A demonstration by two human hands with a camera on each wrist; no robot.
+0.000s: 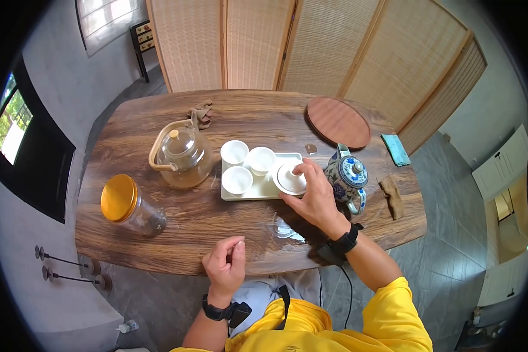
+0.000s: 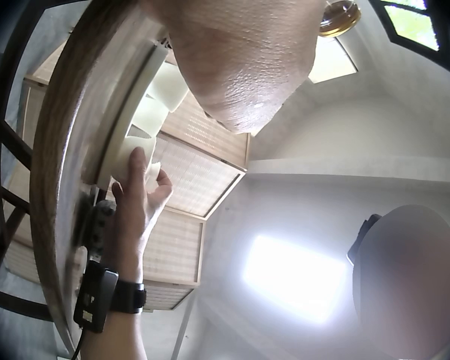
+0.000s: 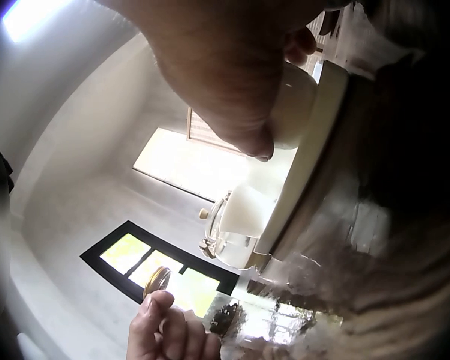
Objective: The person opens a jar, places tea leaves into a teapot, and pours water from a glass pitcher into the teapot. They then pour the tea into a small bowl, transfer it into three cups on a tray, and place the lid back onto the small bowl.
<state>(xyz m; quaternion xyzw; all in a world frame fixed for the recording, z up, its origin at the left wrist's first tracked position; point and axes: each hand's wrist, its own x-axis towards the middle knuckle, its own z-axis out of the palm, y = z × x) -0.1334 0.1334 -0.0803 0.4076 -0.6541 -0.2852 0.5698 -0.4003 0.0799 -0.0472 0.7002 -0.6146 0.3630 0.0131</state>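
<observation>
A white lidded bowl (image 1: 288, 179) sits at the right end of a pale tray (image 1: 260, 189). My right hand (image 1: 318, 196) grips it, thumb low at its near side and forefinger by the lid's knob; the other fingers are partly hidden. Three white cups (image 1: 237, 180) share the tray's left part. By the table's near edge is my left hand (image 1: 225, 265), fingers loosely curled, holding nothing. In the left wrist view, my right hand (image 2: 139, 206) reaches to the bowl. The right wrist view shows the bowl (image 3: 294, 105) beside my palm.
A glass teapot (image 1: 185, 155) and an orange-lidded jar (image 1: 144, 217) stand left. Right of the tray is a blue-and-white teapot (image 1: 341, 176). Farther out lie a round wooden tray (image 1: 339, 121), a teal cloth (image 1: 396, 149) and a brown cloth (image 1: 392, 198). Liquid (image 1: 287, 230) wets the near tabletop.
</observation>
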